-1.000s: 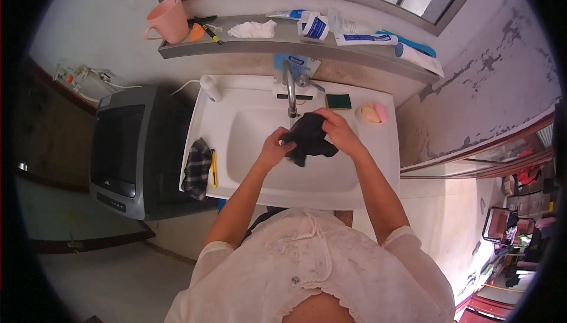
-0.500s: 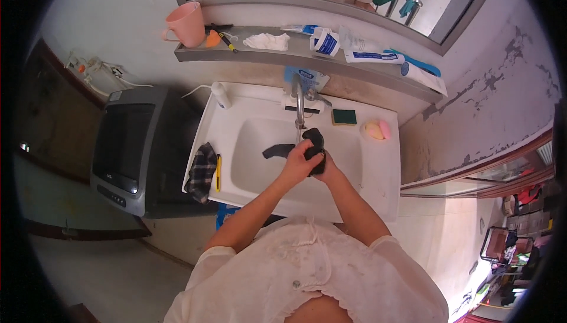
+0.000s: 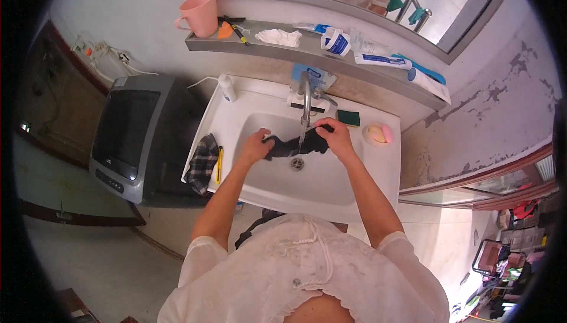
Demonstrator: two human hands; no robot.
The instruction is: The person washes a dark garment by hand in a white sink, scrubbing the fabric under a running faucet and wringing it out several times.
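A wet black sock (image 3: 289,145) is stretched sideways over the white sink basin (image 3: 283,188), under the metal faucet (image 3: 305,98). Water runs from the spout onto the sock's middle. At its left end, my left hand (image 3: 257,146) grips the cloth with fingers curled. My right hand (image 3: 336,136) pinches the upper edge of the other end, close to the faucet. The drain (image 3: 297,163) shows just below the sock.
On the sink's rim lie a green sponge (image 3: 348,118), a soap dish with soap (image 3: 378,134), a white bottle (image 3: 227,88), a plaid cloth (image 3: 204,162) and a yellow utility knife (image 3: 220,164). Above runs a shelf (image 3: 274,53) with a pink mug (image 3: 199,15). A washing machine (image 3: 133,137) stands left.
My hands have moved apart, the left one to the left and the right one to the right. The bunched sock is now spread between them under the running water.
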